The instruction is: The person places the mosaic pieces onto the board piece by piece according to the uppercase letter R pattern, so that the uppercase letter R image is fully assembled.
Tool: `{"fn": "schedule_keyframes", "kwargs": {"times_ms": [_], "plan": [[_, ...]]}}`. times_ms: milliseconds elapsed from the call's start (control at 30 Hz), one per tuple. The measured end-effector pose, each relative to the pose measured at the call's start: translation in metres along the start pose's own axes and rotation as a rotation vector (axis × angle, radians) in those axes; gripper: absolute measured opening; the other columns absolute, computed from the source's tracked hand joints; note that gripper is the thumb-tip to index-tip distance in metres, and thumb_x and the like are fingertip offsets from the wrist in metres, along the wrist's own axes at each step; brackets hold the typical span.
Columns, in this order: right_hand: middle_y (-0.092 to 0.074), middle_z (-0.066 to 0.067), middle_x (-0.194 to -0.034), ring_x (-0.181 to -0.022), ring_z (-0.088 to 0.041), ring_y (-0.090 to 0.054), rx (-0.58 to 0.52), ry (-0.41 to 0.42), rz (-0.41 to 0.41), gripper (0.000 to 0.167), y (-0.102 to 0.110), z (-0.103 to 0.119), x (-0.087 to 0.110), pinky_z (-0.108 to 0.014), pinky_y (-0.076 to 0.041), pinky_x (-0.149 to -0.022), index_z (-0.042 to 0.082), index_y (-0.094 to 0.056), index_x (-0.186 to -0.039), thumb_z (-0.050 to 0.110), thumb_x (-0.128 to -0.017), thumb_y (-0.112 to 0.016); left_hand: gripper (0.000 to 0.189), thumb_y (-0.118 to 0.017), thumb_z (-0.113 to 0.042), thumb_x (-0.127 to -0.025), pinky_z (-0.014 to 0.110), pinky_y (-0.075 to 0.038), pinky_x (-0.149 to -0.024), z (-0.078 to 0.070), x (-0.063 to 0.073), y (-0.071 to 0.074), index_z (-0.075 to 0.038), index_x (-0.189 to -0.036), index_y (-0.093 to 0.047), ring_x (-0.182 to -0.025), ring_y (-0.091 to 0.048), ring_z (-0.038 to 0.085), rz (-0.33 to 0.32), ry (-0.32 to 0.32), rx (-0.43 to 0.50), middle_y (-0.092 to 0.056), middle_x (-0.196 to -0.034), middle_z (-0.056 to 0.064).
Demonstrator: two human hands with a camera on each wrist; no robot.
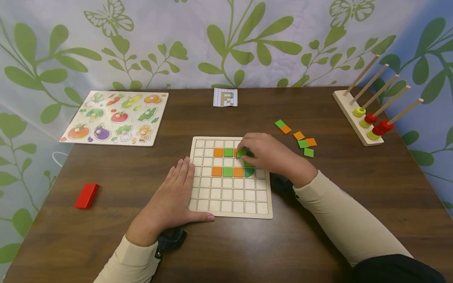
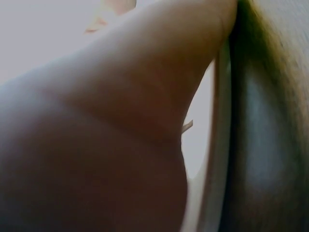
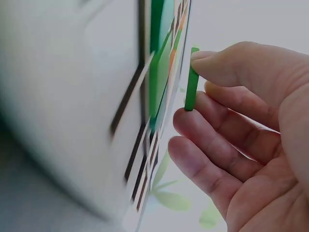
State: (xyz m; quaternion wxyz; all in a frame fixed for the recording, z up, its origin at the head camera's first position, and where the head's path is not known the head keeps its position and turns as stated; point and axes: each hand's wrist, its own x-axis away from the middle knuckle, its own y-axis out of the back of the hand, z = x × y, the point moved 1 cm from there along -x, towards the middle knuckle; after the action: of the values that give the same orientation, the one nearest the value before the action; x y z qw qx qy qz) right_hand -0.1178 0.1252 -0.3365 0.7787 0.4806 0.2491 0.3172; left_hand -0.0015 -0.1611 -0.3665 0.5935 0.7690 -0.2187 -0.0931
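Observation:
A wooden grid board (image 1: 231, 204) lies flat on the table. Two rows of orange and green square tiles sit in its cells, with a dark green rounded piece (image 1: 249, 172) at the right end of the lower row. My right hand (image 1: 270, 155) is over the board's upper right part and pinches a thin green tile (image 3: 191, 82) between thumb and fingers. In the right wrist view the tile stands on edge, close to the board's surface. My left hand (image 1: 173, 200) rests along the board's left edge, fingers straight, thumb stretched along the near edge.
Loose orange and green tiles (image 1: 302, 144) lie right of the board. A small printed pattern card (image 1: 225, 97) is at the back. A vegetable puzzle board (image 1: 138, 135) lies back left, a red block (image 1: 87, 196) left, and a peg stand with rings (image 1: 364, 131) back right.

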Motion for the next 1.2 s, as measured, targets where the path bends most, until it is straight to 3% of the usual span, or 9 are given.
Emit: {"fn": "schedule_keyframes", "kwargs": {"times_ms": [200,367,667,1200], "plan": [[-0.069,-0.004,-0.113,-0.093,-0.017,-0.063,-0.02,0.04,0.04,0.02,-0.006,0.013,-0.016,-0.036,-0.054,-0.085,0.005,-0.077,-0.113,0.012,-0.095,-0.082,0.147,-0.064,-0.093,-0.072,0.055,-0.016,-0.124,0.0,0.0,0.001,0.012,-0.163,-0.015,-0.157,-0.01,0.043,0.002,-0.001,-0.004,-0.01,-0.17,0.031],[-0.07,-0.004,-0.11,-0.097,-0.018,-0.064,-0.004,0.075,0.064,0.016,-0.013,0.022,-0.026,-0.036,-0.054,-0.09,0.005,-0.077,-0.11,0.013,-0.097,-0.08,0.147,-0.064,-0.093,-0.073,0.055,-0.016,-0.124,0.0,0.0,0.0,0.012,-0.163,-0.015,-0.157,-0.01,0.043,0.001,-0.004,-0.002,-0.01,-0.17,0.031],[-0.068,-0.003,-0.095,-0.086,-0.016,-0.061,-0.012,0.141,0.026,0.006,-0.022,0.032,-0.04,-0.032,-0.052,-0.083,0.004,-0.076,-0.098,0.007,-0.095,-0.08,0.146,-0.066,-0.091,-0.073,0.054,-0.017,-0.124,0.0,0.0,0.001,0.015,-0.161,-0.018,-0.156,-0.012,0.045,-0.028,-0.031,-0.015,-0.012,-0.168,0.034],[-0.068,0.001,-0.088,-0.082,-0.014,-0.063,-0.045,0.125,0.019,0.006,-0.027,0.039,-0.046,-0.028,-0.052,-0.082,0.007,-0.077,-0.091,0.008,-0.093,-0.083,0.145,-0.066,-0.091,-0.074,0.055,-0.017,-0.124,0.0,-0.001,0.001,0.015,-0.161,-0.018,-0.156,-0.012,0.045,-0.02,-0.026,-0.021,-0.012,-0.168,0.033]]}}
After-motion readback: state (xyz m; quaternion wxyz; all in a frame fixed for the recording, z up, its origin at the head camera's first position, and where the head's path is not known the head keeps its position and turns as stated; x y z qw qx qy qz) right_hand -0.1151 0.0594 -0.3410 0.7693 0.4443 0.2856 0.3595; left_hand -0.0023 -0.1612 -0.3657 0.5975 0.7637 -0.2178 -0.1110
